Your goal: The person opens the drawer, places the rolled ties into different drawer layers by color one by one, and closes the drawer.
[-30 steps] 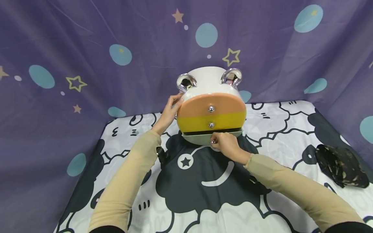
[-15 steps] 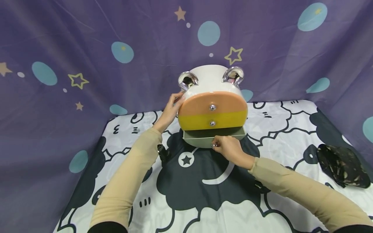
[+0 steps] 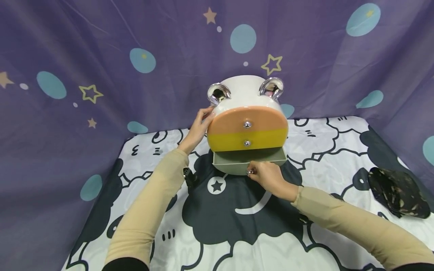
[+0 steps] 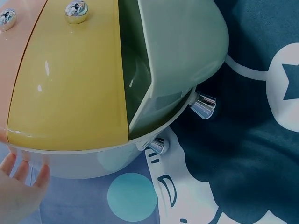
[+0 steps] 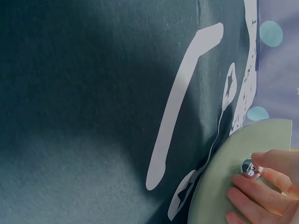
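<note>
backdrop: purple cloth (image 3: 101, 45) printed with stars and teal dots, hung behind and at both sides
table cover: white cloth with black cartoon sheep print (image 3: 217, 226), spread under everything
cabinet: white glossy round-topped plastic drawer cabinet (image 3: 246, 94) with chrome ears, stood at the far middle of the cover on short chrome feet (image 4: 203, 105)
upper drawers: peach drawer front (image 3: 247, 121) and yellow drawer front (image 3: 247, 140) seen flush with the body, each with a chrome knob
bottom drawer: grey-green plastic drawer (image 3: 234, 165), drawn partly out; dark gap visible above its front, interior not readable
progress: judged partway open; remaining travel not shown, nothing seen placed in or taken out
camouflage item: dark crumpled camouflage fabric piece (image 3: 396, 192), lying well apart at the right edge
left hand (image 3: 198, 128): fingers laid straight against the cabinet's left side, bracing it
right hand (image 3: 268, 175): fingertips pinched on the small chrome knob (image 5: 247, 168) of the bottom drawer
</note>
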`<state>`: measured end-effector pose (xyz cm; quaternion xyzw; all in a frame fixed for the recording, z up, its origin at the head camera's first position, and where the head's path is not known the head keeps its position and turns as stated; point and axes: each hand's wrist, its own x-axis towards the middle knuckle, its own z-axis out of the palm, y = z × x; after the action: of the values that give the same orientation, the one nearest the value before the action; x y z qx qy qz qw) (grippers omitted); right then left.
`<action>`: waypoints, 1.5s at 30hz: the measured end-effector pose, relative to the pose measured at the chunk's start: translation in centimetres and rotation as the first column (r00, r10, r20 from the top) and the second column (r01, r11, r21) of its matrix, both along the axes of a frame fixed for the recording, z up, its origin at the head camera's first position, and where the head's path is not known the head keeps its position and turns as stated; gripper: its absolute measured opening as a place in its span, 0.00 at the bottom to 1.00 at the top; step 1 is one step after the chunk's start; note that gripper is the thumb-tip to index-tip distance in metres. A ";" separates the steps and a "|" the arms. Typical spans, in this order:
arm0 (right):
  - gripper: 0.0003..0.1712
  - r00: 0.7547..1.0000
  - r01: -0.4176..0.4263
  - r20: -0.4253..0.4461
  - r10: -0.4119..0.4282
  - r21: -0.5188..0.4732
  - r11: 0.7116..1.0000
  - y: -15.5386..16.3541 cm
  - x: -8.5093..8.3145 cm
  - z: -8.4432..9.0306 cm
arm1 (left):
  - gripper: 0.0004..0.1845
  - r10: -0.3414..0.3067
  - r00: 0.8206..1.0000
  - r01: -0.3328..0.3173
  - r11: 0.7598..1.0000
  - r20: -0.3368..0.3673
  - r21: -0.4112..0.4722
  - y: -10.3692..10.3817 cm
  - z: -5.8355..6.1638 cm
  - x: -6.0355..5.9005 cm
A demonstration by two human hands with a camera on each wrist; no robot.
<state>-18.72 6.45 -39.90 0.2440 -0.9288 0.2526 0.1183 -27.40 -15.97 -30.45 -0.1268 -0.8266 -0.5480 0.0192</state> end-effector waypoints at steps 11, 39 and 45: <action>0.05 1.000 -0.008 -0.024 0.009 0.021 1.000 0.2 0.6 0.1 | 0.22 0.024 1.000 -0.024 1.000 -0.012 -0.001 -0.1 -0.2 -0.3; 0.06 0.999 -0.020 -0.037 0.022 0.067 0.998 0.6 2.8 0.0 | 0.22 0.013 1.000 -0.013 1.000 -0.014 0.013 0.1 -0.2 -0.3; 0.06 0.998 -0.020 -0.055 0.025 0.085 0.996 0.6 3.2 -0.1 | 0.22 0.016 1.000 -0.016 1.000 -0.004 0.018 0.0 -0.3 -0.3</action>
<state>-15.48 7.00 -39.96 0.2660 -0.9322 0.2075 0.1308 -27.74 -15.94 -30.76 -0.1211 -0.8225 -0.5551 0.0267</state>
